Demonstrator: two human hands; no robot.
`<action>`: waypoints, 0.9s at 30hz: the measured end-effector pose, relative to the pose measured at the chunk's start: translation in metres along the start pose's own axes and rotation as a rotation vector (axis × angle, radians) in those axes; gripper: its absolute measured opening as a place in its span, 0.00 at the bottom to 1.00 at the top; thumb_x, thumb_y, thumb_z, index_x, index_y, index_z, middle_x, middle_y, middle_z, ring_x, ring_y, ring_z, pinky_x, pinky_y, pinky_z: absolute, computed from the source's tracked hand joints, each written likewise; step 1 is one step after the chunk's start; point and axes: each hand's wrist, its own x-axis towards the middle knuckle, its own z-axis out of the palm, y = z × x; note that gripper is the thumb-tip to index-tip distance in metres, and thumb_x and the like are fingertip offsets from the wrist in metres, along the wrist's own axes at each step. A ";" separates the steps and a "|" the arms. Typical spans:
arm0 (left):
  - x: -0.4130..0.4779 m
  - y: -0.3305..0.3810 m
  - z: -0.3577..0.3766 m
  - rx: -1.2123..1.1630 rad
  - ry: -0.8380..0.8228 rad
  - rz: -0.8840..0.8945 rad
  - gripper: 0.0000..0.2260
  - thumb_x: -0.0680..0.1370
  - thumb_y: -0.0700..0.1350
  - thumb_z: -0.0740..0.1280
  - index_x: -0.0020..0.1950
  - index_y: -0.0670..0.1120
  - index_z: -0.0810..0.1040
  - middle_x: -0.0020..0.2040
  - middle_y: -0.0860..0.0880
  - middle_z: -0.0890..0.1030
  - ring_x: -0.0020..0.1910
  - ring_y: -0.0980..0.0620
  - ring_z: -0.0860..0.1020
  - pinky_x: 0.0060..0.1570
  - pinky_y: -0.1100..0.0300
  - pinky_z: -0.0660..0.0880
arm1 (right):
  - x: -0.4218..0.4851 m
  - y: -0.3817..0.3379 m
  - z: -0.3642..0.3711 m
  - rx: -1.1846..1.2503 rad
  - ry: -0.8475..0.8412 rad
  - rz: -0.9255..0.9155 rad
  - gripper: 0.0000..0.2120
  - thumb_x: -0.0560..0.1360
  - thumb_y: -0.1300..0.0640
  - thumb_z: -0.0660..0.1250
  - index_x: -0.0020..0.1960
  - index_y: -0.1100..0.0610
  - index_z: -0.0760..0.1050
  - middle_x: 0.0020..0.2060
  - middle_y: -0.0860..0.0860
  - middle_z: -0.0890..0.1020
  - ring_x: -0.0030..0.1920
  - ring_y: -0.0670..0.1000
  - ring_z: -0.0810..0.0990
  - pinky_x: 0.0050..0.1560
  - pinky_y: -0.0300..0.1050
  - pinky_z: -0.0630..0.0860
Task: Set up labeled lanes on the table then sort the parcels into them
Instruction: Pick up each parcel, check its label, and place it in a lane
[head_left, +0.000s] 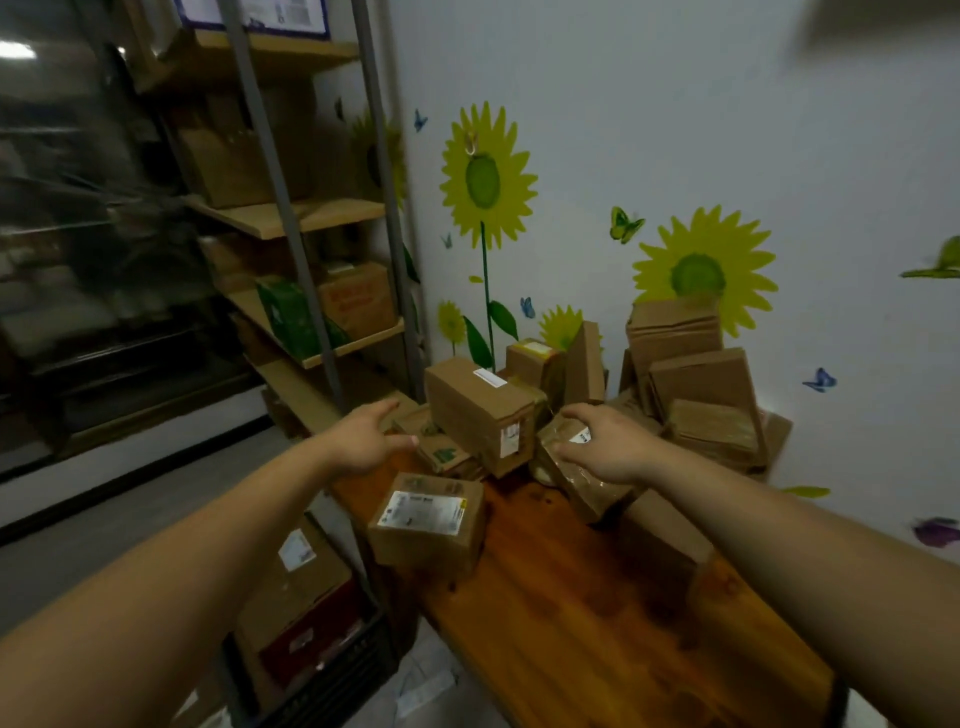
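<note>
Several brown cardboard parcels are piled at the far end of a wooden table (597, 613). A large taped box (480, 410) stands in the middle of the pile. My left hand (363, 439) hovers just left of it, fingers spread and holding nothing. To the right of that box, my right hand (605, 441) rests with curled fingers on a smaller tape-wrapped parcel (582, 480). Nearer to me, a box with a white shipping label (426, 525) sits at the table's left edge. No lane labels are visible on the table.
Flat folded cartons (696, 389) lean against the sunflower-decorated wall at the back right. A metal rack with wooden shelves (311, 218) holding boxes stands to the left. More boxes (301, 587) sit on the floor beside the table.
</note>
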 end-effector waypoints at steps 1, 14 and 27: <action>0.018 0.000 0.000 0.011 -0.017 0.003 0.31 0.78 0.50 0.66 0.77 0.51 0.55 0.76 0.44 0.58 0.73 0.44 0.62 0.70 0.48 0.64 | 0.014 -0.001 0.001 0.020 0.002 0.006 0.29 0.78 0.46 0.64 0.75 0.51 0.60 0.71 0.55 0.67 0.68 0.56 0.69 0.62 0.47 0.68; 0.236 0.006 0.009 0.103 -0.197 0.051 0.28 0.79 0.47 0.64 0.76 0.49 0.57 0.76 0.45 0.60 0.73 0.44 0.62 0.70 0.50 0.60 | 0.207 -0.025 0.075 0.137 0.135 0.342 0.44 0.73 0.28 0.53 0.78 0.48 0.36 0.77 0.57 0.49 0.75 0.64 0.54 0.70 0.63 0.57; 0.324 -0.030 0.018 -0.099 -0.392 0.116 0.30 0.77 0.58 0.62 0.76 0.48 0.59 0.68 0.43 0.71 0.63 0.42 0.72 0.64 0.48 0.70 | 0.184 -0.040 0.123 0.547 0.229 0.636 0.44 0.68 0.51 0.75 0.76 0.48 0.53 0.73 0.54 0.60 0.66 0.55 0.66 0.64 0.52 0.68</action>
